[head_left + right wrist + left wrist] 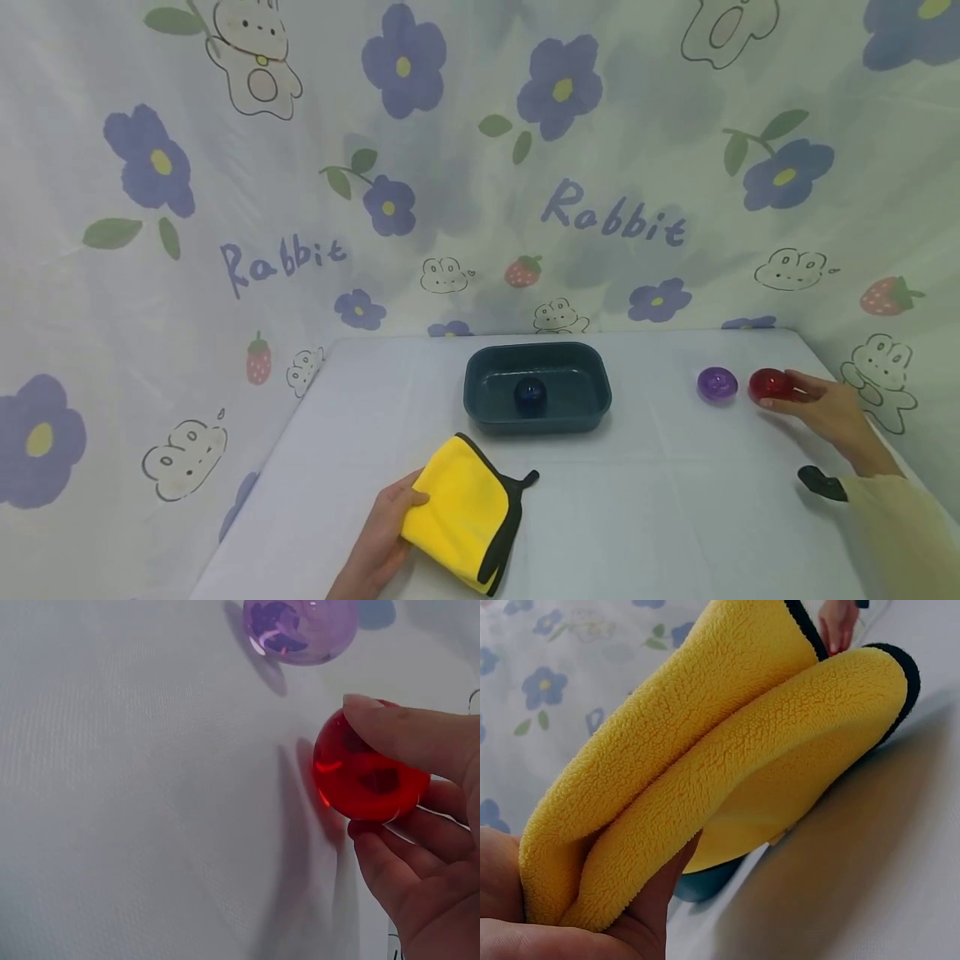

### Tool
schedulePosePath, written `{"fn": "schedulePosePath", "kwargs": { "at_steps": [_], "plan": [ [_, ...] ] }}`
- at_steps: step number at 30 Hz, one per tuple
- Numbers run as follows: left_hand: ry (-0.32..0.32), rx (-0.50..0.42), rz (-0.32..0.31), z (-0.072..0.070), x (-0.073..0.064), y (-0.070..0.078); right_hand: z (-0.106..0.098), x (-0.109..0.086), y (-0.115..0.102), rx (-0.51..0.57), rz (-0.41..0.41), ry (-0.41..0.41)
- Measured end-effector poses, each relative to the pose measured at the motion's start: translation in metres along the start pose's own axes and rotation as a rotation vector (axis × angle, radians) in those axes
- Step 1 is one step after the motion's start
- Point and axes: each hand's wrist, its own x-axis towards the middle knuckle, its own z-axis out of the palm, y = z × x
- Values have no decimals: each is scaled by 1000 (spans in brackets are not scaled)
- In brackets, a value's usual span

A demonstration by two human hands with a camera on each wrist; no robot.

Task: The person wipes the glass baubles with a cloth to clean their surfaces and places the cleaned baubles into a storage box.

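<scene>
My left hand (384, 529) grips a folded yellow cloth (461, 508) with black edging and a small loop, near the front of the table. In the left wrist view the fleecy yellow cloth (690, 750) is pinched between thumb and fingers. Over at the right side, my right hand (828, 412) holds a clear red ball (367, 769) between its thumb and fingertips. Just left of it a clear purple ball (717, 384) lies on the table. A dark blue ball (530, 392) sits inside the teal rectangular tray (536, 425) at the back middle.
The white table (660, 517) meets a hanging curtain (480, 167) printed with flowers and rabbits at the back and sides. A dark band (822, 483) shows by the right sleeve (892, 525).
</scene>
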Motion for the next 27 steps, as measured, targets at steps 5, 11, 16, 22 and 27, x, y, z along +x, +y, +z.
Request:
{"fn": "schedulePosePath", "kwargs": {
  "at_steps": [5, 11, 16, 22, 27],
  "plan": [
    [6, 9, -4, -1, 0, 0, 3, 3, 3, 7, 4, 26],
    [-1, 7, 2, -1, 0, 0, 1, 6, 5, 5, -10, 16],
    [-15, -2, 5, -1, 0, -1, 0, 7, 6, -19, 3, -8],
    [-21, -4, 11, 0, -2, -2, 2, 7, 7, -50, -7, -4],
    [-13, 0, 15, 1, -2, -2, 3, 5, 6, -49, 19, 13]
  ]
}}
